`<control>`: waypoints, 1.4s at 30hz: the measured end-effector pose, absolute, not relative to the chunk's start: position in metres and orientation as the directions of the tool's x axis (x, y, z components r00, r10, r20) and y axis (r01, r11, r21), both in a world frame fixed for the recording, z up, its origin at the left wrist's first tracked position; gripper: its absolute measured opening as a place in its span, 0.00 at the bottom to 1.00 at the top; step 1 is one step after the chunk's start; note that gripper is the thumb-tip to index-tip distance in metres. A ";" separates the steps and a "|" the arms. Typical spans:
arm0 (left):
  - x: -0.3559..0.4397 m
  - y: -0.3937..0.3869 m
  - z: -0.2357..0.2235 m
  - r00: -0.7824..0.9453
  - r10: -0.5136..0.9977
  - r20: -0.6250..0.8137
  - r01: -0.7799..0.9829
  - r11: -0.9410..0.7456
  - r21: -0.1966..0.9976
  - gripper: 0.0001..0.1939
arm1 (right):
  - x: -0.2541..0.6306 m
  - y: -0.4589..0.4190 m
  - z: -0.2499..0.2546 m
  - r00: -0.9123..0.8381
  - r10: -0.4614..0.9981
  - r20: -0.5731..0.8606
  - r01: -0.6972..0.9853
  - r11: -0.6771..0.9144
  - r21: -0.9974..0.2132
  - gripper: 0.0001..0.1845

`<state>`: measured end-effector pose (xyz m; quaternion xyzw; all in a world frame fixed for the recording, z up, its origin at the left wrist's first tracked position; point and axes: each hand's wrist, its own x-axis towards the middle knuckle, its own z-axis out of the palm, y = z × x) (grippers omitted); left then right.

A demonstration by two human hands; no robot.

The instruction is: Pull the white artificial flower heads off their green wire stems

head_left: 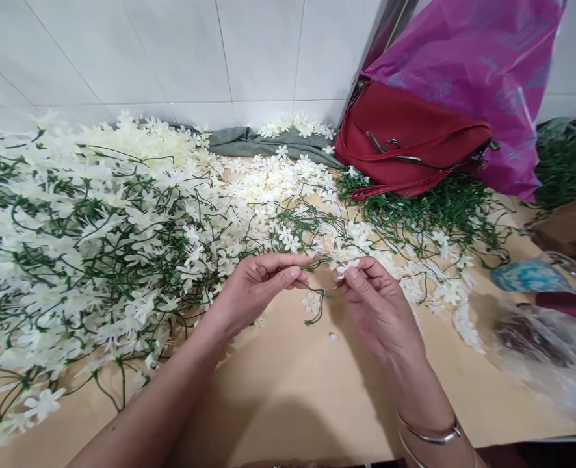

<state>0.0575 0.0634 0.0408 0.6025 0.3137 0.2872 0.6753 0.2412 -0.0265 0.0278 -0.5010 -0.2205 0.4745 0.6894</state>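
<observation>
My left hand [271, 283] pinches a green artificial flower stem [320, 263] between thumb and fingers, just above the table. Close beside it, my right hand [373, 292] has a small white artificial flower [347, 268] between thumb and forefinger. A thin green strand with another white blossom [311, 302] hangs below the left fingertips. On the tabletop [288, 377] under the hands lies a tiny white petal piece [333, 337]. Loose white flower heads [278, 179] and green stems [312, 221] are scattered just beyond both hands.
A large heap of white flowers on green stems [97, 247] fills the left side. At the back right, a red handbag [409, 136] rests on green stems, against a purple plastic bag [478, 71]. A blue-patterned cup [532, 276] and a clear plastic bag [551, 357] lie at the right.
</observation>
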 end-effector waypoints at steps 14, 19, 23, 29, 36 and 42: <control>0.062 0.052 0.042 0.647 0.754 -0.113 0.154 0.016 0.988 0.14 | 0.236 -0.029 0.033 0.340 0.931 -0.131 -0.405 0.019 -0.914 0.16; 0.062 0.049 0.047 0.660 0.733 -0.167 0.144 0.095 0.985 0.17 | 0.239 -0.027 0.033 0.375 0.919 -0.119 -0.417 0.053 -0.908 0.16; 0.067 0.045 0.043 0.668 0.736 -0.110 0.203 -0.038 0.978 0.16 | 0.233 -0.027 0.032 0.325 0.929 -0.179 -0.421 -0.027 -0.907 0.17; 0.065 0.046 0.041 0.707 0.703 0.077 0.229 -0.331 0.915 0.11 | 0.233 -0.028 0.032 0.329 0.926 -0.187 -0.450 -0.020 -0.893 0.17; 0.064 0.048 0.039 0.606 0.778 0.164 0.192 -0.344 0.919 0.10 | 0.239 -0.027 0.034 0.345 0.926 -0.152 -0.470 0.030 -0.882 0.14; 0.063 0.047 0.046 0.534 0.834 0.138 0.112 -0.232 0.966 0.07 | 0.245 -0.028 0.033 0.366 0.919 -0.145 -0.404 0.017 -0.914 0.14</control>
